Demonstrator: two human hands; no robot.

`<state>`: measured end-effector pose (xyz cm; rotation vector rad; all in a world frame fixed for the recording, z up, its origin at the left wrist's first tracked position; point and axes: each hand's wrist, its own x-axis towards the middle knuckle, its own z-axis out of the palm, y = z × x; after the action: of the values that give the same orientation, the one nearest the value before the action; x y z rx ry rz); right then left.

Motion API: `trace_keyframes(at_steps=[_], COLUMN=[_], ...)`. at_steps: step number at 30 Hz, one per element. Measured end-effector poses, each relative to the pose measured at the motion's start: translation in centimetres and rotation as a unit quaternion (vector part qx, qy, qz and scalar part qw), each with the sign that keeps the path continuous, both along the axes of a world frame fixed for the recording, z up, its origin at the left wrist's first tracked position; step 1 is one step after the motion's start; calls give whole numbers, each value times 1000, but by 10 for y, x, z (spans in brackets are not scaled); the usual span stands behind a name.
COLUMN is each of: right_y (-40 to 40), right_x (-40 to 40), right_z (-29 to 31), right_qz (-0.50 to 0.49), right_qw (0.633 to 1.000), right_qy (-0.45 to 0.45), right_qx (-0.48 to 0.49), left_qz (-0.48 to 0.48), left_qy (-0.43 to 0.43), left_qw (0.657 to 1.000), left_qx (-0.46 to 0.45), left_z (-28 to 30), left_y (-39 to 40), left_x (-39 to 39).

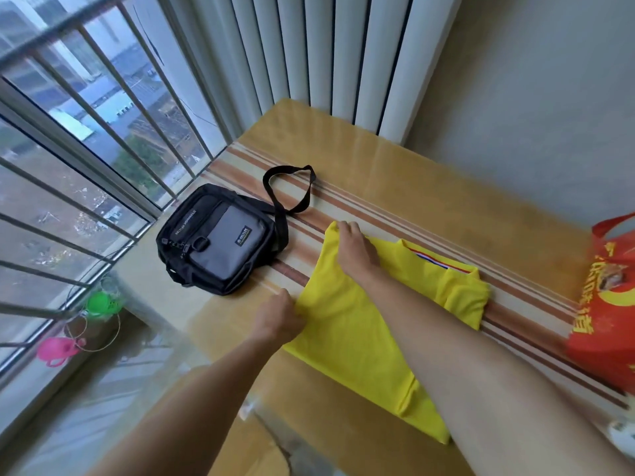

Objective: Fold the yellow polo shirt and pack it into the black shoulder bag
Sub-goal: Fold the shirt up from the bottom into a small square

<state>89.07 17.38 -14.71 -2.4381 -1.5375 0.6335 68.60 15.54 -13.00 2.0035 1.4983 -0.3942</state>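
The yellow polo shirt (pixel 347 324) lies part-folded at the bench's (pixel 429 187) centre so both hands can fold it: the left hand (pixel 280 316) pinches its 9 o'clock edge, the right hand (pixel 354 250) grips its 11 o'clock corner, the black shoulder bag (pixel 220 238) waiting zipped at 10 o'clock.

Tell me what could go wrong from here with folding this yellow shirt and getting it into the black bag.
The yellow shirt hangs over the near edge of the table, so it may slide off once the left hand and right hand let go. The black bag looks zipped shut and small, so a loose fold may not fit. Its strap lies looped close to the shirt and could snag.
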Motion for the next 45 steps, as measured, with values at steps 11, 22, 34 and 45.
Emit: trace_keyframes(at_steps=[11,22,34,45], right_y=[27,9,-13,-81], right_x=[14,30,46,82], right_z=[3,3,30,27], right_qz=[37,90,63,-2], right_qw=[998,996,998,997], right_qy=[-22,-15,20,-62], right_qx=[-47,-11,9,51], left_qz=[-28,-35,-80,-269], left_qy=[36,59,-1,17], left_qw=[999,998,997,960], left_qx=[-3,-17,13,75], left_z=[8,9,31,26], left_y=[5,-5,-32,-109], left_x=[2,-6,-3,51])
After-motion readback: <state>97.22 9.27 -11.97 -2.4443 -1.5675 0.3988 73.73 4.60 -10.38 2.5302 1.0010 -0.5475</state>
